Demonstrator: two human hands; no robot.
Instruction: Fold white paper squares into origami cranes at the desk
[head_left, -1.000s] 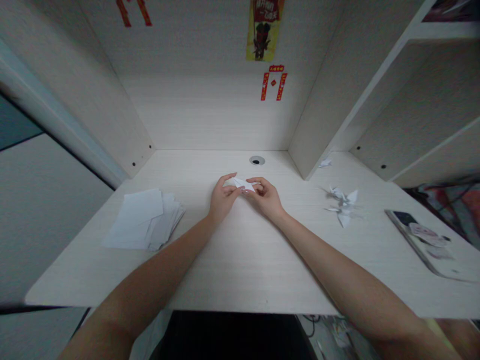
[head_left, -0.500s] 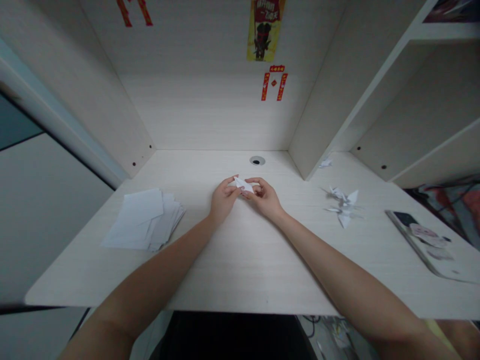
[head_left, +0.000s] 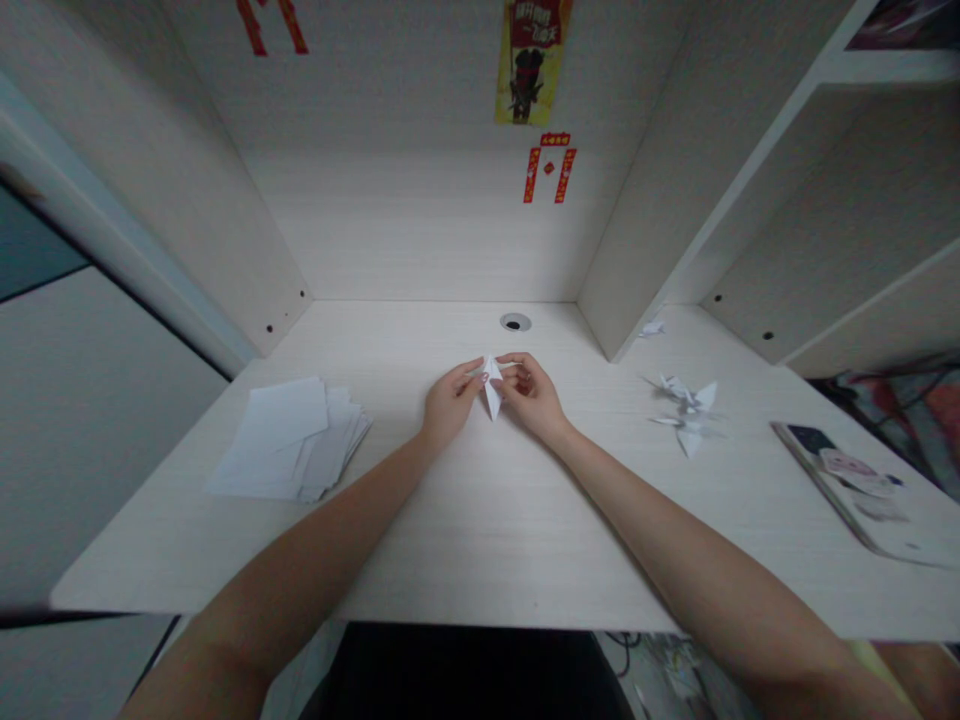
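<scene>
Between my two hands is a small white folded paper (head_left: 491, 390), a narrow diamond with one point toward me and the other pointing away. My left hand (head_left: 451, 400) pinches its left side with thumb and fingers. From the right, my right hand (head_left: 531, 395) grips the other edge, its fingers curled. Both hands are just above the middle of the desk (head_left: 465, 540). Off to the right lie several folded paper cranes (head_left: 688, 405), their wings spread. A stack of white paper sheets (head_left: 289, 440) sits to the left of my left forearm.
At the right edge lies a phone (head_left: 855, 485) in a decorated case. Behind my hands is a round cable hole (head_left: 516, 322), with the desk's back panel beyond. An upright divider (head_left: 637, 200) rises at back right, another white folded paper (head_left: 652, 328) near its foot.
The folded paper has turned from lying slantwise between my fingers to standing lengthwise, one point now toward me. Both hands stay in nearly the same place.
</scene>
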